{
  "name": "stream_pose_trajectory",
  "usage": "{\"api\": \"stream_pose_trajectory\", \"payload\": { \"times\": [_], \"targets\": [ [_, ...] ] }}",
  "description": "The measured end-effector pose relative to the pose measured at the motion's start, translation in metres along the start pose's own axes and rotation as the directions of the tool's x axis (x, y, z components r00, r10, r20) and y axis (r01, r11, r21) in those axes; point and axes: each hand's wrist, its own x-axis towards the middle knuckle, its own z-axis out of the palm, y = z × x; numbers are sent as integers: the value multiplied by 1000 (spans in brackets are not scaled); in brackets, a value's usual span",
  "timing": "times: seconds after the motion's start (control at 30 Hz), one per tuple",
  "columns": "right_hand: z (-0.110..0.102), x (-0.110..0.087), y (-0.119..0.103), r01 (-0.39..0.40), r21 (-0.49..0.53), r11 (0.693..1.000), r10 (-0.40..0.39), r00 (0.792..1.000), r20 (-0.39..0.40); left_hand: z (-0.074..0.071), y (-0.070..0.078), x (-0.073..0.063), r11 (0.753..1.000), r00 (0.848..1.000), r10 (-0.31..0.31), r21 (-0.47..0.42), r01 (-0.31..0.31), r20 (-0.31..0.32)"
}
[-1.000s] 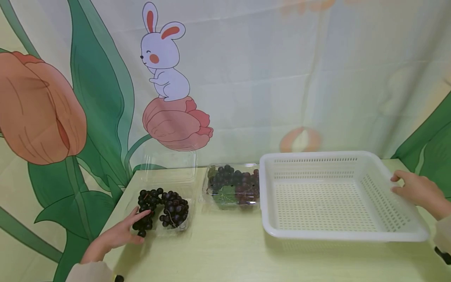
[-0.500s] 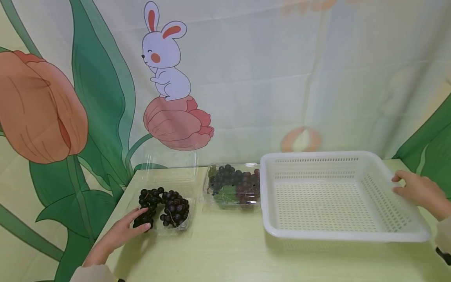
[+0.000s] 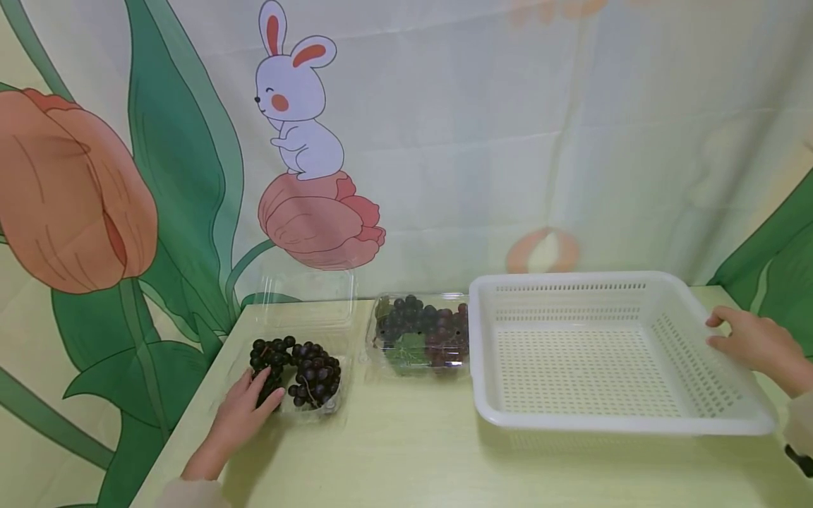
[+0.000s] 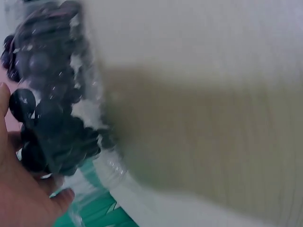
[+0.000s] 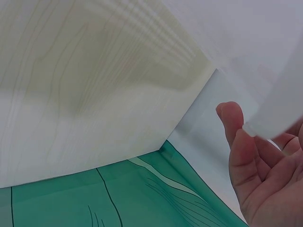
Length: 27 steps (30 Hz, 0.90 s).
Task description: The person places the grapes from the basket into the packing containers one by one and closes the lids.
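Note:
In the head view my left hand is on the left bunch of dark grapes, its thumb and fingers curled about the bunch. That bunch and a second dark bunch lie in an opened clear plastic box. The left wrist view has the fingers of the left hand partly hidden behind the grapes. Far to the right, my right hand pinches the right rim of a white perforated plastic basket. Close up, thumb and fingers of the right hand hold the rim.
Between the opened box and the basket stands a closed clear box of dark and reddish grapes. The raised clear lid is behind the left grapes. A printed curtain hangs behind the pale table.
My left hand has shifted right, and its thumb and fingers have closed in around the left grape bunch. The right hand and basket have stayed in place.

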Motion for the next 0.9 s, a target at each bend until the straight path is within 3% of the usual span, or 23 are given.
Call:
{"api": "stream_pose_trajectory", "payload": {
  "times": [0.2,0.5,0.7,0.9],
  "targets": [
    [1,2,1,-6,-4,1000,6,1000,8,9,9,-2,993,997,-5,119,15,-80],
    [-3,-4,-5,-4,-11,1000,4,1000,-2,20,10,2,981,990,-40,184,65,-138],
    [-2,-2,-3,2,-14,1000,-2,1000,-3,28,12,4,983,980,-44,165,77,-196],
    [0,1,1,-5,-15,1000,5,1000,6,30,14,1,993,987,-45,103,61,-152]
  ]
}}
